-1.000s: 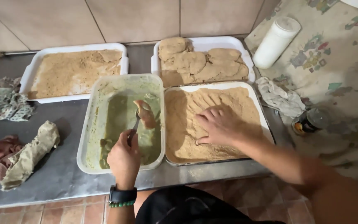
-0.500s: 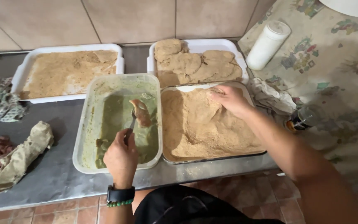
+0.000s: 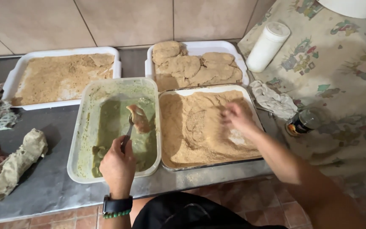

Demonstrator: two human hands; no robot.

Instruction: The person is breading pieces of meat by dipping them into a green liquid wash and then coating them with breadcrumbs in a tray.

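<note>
**Cutlet lifted from the batter, crumbs spread alongside**

Since the earlier frames our right hand (image 3: pixel 238 118) has slid from the crumb tray's far corner back toward its middle right. It is blurred, fingers spread loose over the crumbs and closed on nothing. Our left hand (image 3: pixel 117 167) is closed round a fork (image 3: pixel 126 135), whose tip carries the cutlet (image 3: pixel 140 118) just above the green batter in the tub (image 3: pixel 78 140) at centre frame.

We judge the cutlet light, limp and slick with batter. It would likely slide off tines, so support from beneath near its middle looks safest.

The crumb tray (image 3: pixel 169 127) stands touching the tub's right wall, both rims low, leaving only a short hop across. Behind them, in the upper frame, sit a second crumb tray (image 3: pixel 115 63) and a tray (image 3: pixel 234 46) stacked with breaded pieces. Rags (image 3: pixel 11 167) lie at lower left, a white bottle (image 3: pixel 267 46) and dark jar (image 3: pixel 303 122) on the right. Bare counter (image 3: pixel 54 188) shows only along the near edge.
</note>
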